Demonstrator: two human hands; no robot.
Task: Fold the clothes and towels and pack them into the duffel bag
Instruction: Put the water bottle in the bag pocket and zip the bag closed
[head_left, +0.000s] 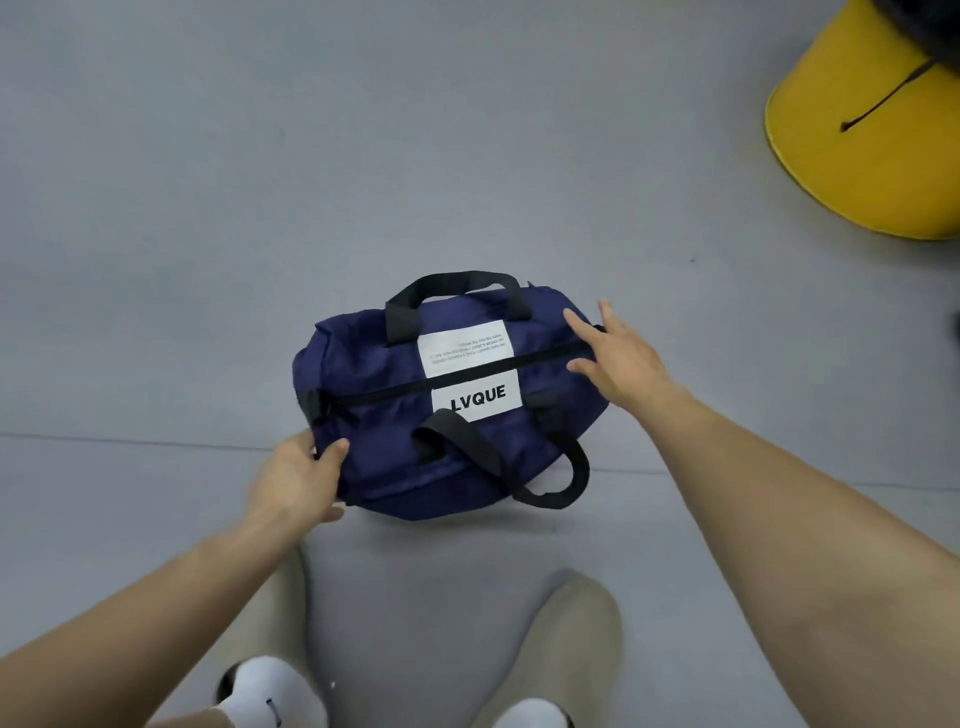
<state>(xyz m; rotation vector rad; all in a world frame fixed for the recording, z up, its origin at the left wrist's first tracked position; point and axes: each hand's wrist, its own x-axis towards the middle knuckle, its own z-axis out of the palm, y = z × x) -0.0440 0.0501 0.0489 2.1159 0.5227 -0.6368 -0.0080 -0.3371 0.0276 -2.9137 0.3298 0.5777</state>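
On the floor (208, 208), the left hand (298, 475) is gripping the zipped navy duffel bag (363, 441); the right hand (618, 358), fingers spread, is touching its zipper (384, 391) end. A loose hold risks the bag sliding.

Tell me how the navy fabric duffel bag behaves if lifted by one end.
Probably floppy: the navy fabric duffel bag shows creases and soft, rounded edges. It would likely slump rather than roll. Its bulging, zipped body suggests moderate weight.

Navy duffel bag (374, 374): the lower white patch (475, 396) reads "LVQUE" in bold black capitals. The upper white patch (465, 347) carries inverted small print, too fine to read.
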